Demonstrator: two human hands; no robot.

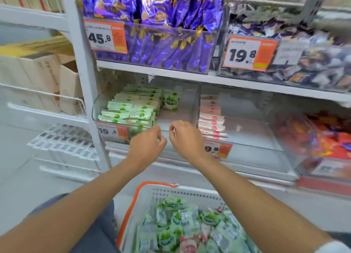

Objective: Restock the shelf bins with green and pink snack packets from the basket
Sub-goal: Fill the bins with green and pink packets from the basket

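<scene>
Basket is closest, white with an orange rim, stuffed with green packets and a few pink packets. Hands are just apart at the green bin front edge: left hand is loosely curled and holding nothing, right hand is curled, can't tell if it's pinching anything. The green bin's right side is bare, and the pink bin is mostly bare. Tag reads 19.8. Up top, 45.8 tag.

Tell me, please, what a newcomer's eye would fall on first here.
The shiny purple packets up top stand out first. Below them the left hand and right hand hover at the half-filled bin of green packets, and an orange-rimmed basket of more sits nearest the camera.
</scene>
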